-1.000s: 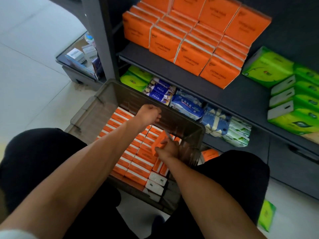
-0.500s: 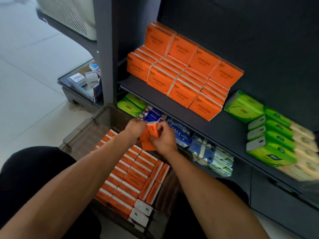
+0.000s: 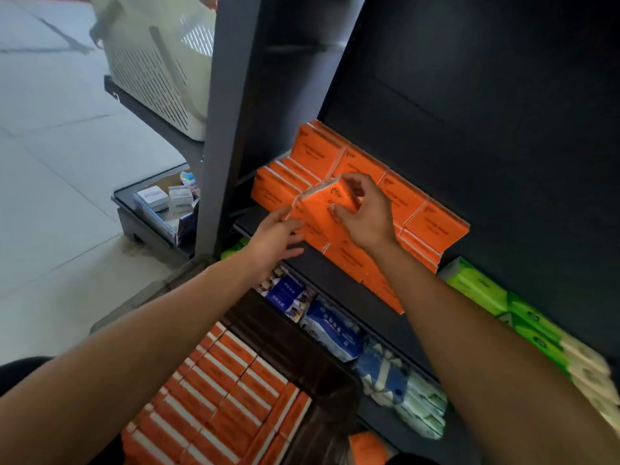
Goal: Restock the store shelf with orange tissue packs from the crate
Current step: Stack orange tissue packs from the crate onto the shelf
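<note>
Both hands are working at the dark shelf, over the block of orange tissue packs already stacked there. The right hand is gripping one orange pack from above, thumb on its near face and fingers curled over its far edge, holding it tilted on top of the front rows. The left hand is lying open beside it, fingertips touching the pack's lower left corner; it seems to be steadying rather than clasping, though the blur is making that hard to judge. Below, the crate is standing on the floor, holding tight rows of orange packs. Green packs are sitting further right on the same shelf, and blue packages are filling the shelf underneath.
</note>
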Available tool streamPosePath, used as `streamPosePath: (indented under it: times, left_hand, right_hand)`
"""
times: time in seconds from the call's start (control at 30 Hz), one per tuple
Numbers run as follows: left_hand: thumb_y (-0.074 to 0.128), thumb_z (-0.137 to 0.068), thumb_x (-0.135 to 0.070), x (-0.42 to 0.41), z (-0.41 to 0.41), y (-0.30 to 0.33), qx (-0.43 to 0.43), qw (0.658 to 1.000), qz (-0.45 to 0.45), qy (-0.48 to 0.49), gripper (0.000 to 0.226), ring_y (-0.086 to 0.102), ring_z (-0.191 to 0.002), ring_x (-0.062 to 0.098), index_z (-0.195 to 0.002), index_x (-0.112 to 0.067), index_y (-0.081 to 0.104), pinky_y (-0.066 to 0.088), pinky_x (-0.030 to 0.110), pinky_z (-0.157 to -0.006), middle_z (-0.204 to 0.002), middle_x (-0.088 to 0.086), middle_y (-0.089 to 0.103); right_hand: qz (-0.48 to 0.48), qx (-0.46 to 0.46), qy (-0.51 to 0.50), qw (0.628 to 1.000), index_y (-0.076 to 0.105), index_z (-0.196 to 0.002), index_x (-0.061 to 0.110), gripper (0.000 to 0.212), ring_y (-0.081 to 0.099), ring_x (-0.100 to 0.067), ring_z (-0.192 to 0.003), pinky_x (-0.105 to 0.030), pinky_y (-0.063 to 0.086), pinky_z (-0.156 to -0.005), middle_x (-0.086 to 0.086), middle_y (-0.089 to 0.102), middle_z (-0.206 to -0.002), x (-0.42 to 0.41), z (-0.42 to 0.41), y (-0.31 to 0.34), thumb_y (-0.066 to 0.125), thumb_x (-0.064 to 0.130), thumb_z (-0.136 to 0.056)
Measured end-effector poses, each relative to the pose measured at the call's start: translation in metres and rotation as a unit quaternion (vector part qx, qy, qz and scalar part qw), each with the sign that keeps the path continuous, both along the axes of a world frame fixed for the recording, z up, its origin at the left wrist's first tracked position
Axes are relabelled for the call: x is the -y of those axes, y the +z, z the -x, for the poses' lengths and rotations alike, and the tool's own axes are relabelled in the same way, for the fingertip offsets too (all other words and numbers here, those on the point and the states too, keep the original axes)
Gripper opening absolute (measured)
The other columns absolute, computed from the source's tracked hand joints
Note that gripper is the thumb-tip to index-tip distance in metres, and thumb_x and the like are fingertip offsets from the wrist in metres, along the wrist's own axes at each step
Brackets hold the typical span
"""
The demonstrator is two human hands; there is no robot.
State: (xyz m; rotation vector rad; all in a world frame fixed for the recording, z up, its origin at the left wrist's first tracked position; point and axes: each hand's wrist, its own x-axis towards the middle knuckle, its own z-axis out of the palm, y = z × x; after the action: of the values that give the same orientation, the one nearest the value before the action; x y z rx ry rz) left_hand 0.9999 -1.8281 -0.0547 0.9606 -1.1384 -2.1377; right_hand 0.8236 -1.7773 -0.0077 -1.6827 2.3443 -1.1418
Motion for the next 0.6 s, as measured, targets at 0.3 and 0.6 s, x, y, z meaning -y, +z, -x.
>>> streamPosePath:
  times: [0.3, 0.6]
  left_hand:
    - [0.056, -0.099, -0.023, 0.021, -0.002, -0.031, 0.079, 0.996, -0.028, -0.015, 0.054, 0.056, -0.119, 0.024, -0.149, -0.019, 0.036, 0.053, 0.034, -0.085, -0.131, 0.006, 0.055]
    - [0.057, -0.098, -0.02, 0.032, 0.001, -0.043, 0.091, 0.995, -0.038, -0.006, 0.055, 0.057, -0.119, 0.024, -0.149, -0.019, 0.036, 0.052, 0.037, -0.092, -0.13, 0.006, 0.055]
  right_hand:
    - [-0.089, -0.11, -0.051, 0.989, 0.054, -0.134, 0.026, 0.059, 0.056, -0.026, -0.12, -0.043, 0.045, -0.106, -0.006, 0.064, -0.126, 0.076, 0.066, 0.02, 0.074, 0.016, -0.08]
    - [-0.137, -0.196, -0.043, 0.97, 0.055, -0.131, 0.032, 0.052, 0.047, -0.029, -0.122, -0.041, 0.04, -0.106, -0.008, 0.056, -0.127, 0.102, 0.086, 0.0, 0.072, 0.02, -0.083]
